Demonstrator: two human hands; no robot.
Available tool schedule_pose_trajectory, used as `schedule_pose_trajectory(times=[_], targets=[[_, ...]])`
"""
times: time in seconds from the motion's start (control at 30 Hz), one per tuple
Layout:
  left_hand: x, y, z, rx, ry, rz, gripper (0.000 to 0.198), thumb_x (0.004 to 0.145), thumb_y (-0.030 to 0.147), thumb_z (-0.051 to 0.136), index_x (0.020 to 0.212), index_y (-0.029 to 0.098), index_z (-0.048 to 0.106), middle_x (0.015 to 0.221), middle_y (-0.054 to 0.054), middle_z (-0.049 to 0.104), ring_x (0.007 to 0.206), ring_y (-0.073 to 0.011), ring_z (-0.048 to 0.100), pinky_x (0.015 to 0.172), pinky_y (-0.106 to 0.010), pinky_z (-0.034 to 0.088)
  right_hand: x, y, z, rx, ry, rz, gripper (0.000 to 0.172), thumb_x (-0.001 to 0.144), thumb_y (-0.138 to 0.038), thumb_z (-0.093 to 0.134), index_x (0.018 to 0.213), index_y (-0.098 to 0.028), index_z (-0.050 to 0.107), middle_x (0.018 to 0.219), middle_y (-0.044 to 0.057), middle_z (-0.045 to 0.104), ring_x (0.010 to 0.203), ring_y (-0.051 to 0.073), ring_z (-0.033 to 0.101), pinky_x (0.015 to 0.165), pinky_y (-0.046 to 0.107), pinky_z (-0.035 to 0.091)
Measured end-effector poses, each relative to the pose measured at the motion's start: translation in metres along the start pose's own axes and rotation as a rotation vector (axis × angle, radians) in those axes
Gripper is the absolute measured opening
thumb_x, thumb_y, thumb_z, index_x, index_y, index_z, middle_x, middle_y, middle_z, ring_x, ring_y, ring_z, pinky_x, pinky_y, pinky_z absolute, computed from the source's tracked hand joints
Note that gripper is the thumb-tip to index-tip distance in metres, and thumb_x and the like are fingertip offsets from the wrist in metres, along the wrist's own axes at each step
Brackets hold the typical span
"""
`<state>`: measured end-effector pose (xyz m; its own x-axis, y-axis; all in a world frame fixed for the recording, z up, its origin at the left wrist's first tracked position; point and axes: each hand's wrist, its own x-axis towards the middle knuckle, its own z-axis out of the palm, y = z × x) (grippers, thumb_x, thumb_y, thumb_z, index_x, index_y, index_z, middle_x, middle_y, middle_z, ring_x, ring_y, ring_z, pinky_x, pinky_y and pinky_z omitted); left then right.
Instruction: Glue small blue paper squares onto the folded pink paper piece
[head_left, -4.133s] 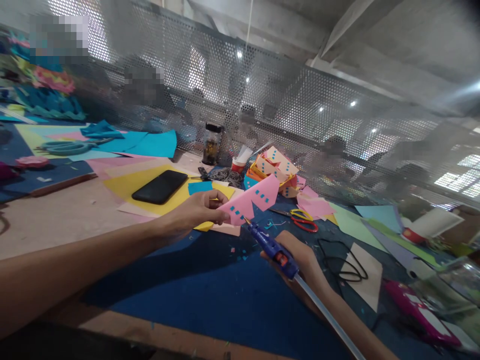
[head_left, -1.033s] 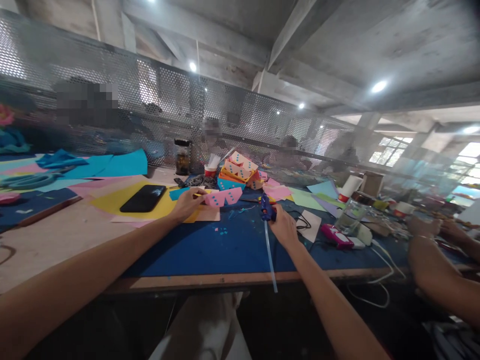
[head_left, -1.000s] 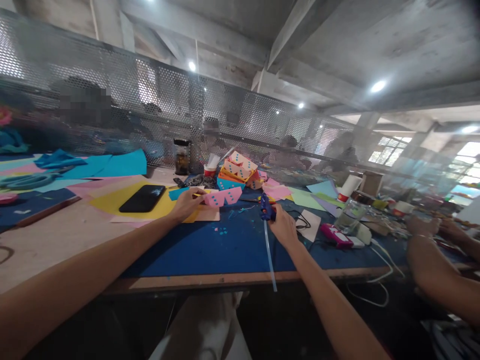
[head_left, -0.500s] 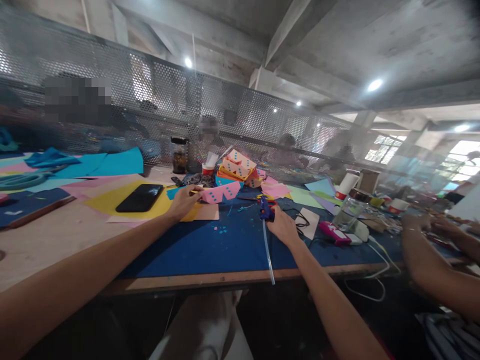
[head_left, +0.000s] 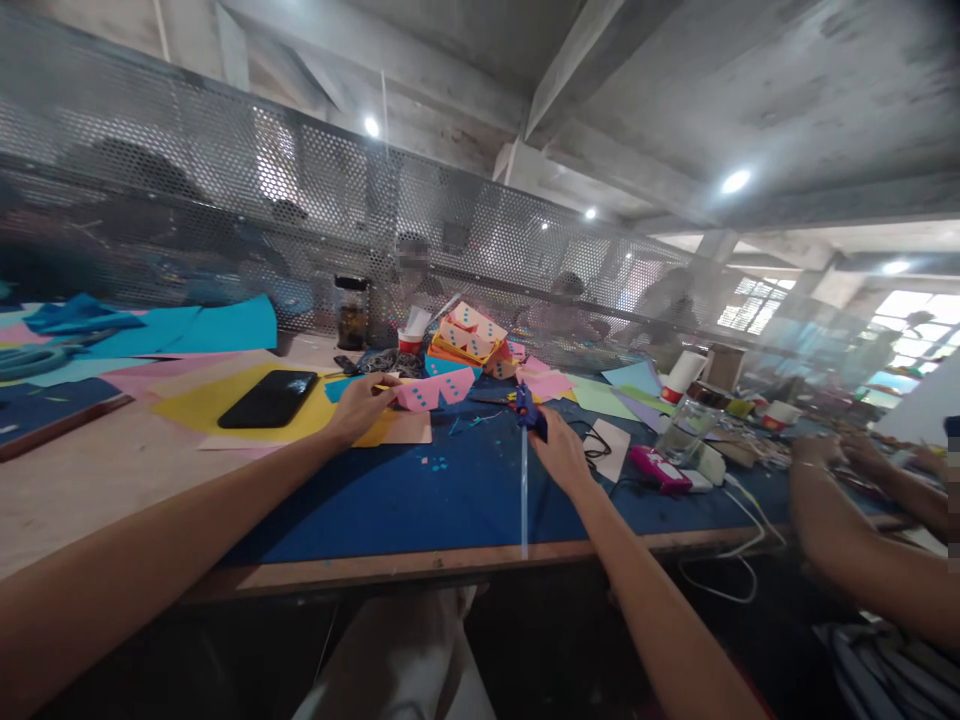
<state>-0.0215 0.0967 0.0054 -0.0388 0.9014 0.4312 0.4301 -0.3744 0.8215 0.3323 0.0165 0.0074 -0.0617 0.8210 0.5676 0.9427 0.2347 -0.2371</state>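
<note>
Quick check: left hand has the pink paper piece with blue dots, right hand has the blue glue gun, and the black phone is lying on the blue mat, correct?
Not quite. The head view shows the black phone lying on a yellow paper sheet, not on the blue mat. The rest holds: the left hand has the pink paper piece with blue dots, and the right hand has the blue glue gun.

The pink cutout (head_left: 437,388) is matt paper — the glue gun (head_left: 529,412) is glossy blue plastic, the phone (head_left: 268,399) smooth black, the far screen (head_left: 315,210) perforated metal.

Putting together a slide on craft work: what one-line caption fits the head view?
Left hand holds a pink dotted paper piece; right hand grips a blue glue gun.
</note>
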Motion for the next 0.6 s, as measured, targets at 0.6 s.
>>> schedule_pose_trajectory(times=[0.6], targets=[[0.0011, -0.0022, 0.0007, -0.035, -0.021, -0.02, 0.031, 0.072, 0.043, 0.062, 0.09, 0.019, 0.07, 0.083, -0.005, 0.075, 0.077, -0.0243, 0.071, 0.072, -0.031, 0.054, 0.0074, 0.0091, -0.0066, 0.206, 0.205, 0.17, 0.042, 0.093, -0.047, 0.043, 0.114, -0.014, 0.058, 0.087, 0.01, 0.07, 0.081, 0.024, 0.067, 0.069, 0.03, 0.05]])
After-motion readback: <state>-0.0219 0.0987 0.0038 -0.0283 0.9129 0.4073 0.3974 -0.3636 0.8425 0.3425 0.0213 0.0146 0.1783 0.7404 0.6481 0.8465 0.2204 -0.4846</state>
